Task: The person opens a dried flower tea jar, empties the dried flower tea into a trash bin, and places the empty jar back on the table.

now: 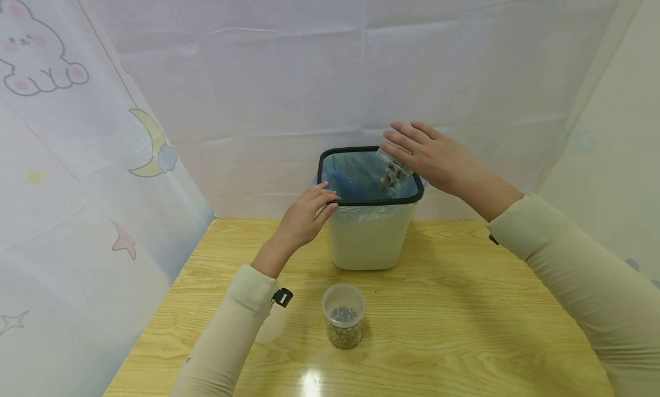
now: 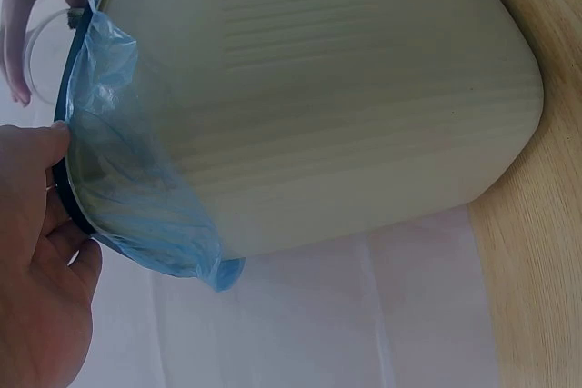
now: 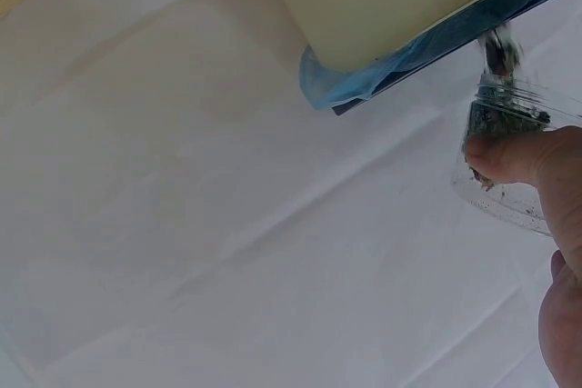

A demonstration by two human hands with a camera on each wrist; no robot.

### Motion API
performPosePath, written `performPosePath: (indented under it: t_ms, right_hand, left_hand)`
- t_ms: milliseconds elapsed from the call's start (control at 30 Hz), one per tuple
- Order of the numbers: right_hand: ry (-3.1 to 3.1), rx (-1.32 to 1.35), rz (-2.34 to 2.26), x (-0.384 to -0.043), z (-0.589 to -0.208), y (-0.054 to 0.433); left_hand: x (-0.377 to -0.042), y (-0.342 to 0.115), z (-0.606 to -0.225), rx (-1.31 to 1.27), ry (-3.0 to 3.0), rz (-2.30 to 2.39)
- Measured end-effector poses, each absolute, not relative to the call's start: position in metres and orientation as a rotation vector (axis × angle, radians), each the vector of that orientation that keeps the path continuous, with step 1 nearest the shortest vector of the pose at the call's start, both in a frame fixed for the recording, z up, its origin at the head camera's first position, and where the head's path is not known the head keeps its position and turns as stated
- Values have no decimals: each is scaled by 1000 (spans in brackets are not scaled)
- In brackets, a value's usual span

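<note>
My right hand (image 1: 430, 156) holds a clear screw-neck jar (image 3: 491, 197) tipped mouth-down at the right side of a pale trash bin (image 1: 368, 242). Dark, dried plant-like bits (image 3: 500, 56) spill from its mouth toward the bin's opening. A blue plastic bag (image 2: 118, 161) lines the bin and folds out over its black rim (image 1: 371, 202). On the near left corner of that rim, my left hand (image 1: 304, 216) grips the edge, its thumb (image 2: 50, 143) against it. A second clear jar (image 1: 344, 328), partly filled with dried bits, stands upright in front of the bin.
A pale round disc (image 1: 273, 325) lies on the wooden table (image 1: 464, 328), partly behind the left sleeve. White cloth (image 1: 283, 70) hangs behind the bin, and a cartoon-printed sheet (image 1: 62, 156) covers the left side.
</note>
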State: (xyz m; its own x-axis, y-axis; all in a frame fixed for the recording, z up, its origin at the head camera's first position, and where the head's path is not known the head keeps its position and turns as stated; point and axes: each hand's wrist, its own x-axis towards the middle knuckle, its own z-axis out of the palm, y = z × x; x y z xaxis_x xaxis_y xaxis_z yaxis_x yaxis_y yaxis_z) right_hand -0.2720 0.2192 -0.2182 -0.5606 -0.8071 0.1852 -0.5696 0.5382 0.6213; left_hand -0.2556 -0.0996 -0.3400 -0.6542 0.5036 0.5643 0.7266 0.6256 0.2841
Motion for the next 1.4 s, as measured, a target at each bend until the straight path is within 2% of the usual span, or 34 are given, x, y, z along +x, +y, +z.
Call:
performPosePath:
  t_ms: [500,1400]
  right_hand:
    - [-2309,1121,-691,-273,-217,217]
    - [-2201,1145,-966,-268,-210,212]
  left_hand:
    - [-257,-101,-340,-980,-2413,-685]
    - [-257,-99,-340,-975,-2414,-673]
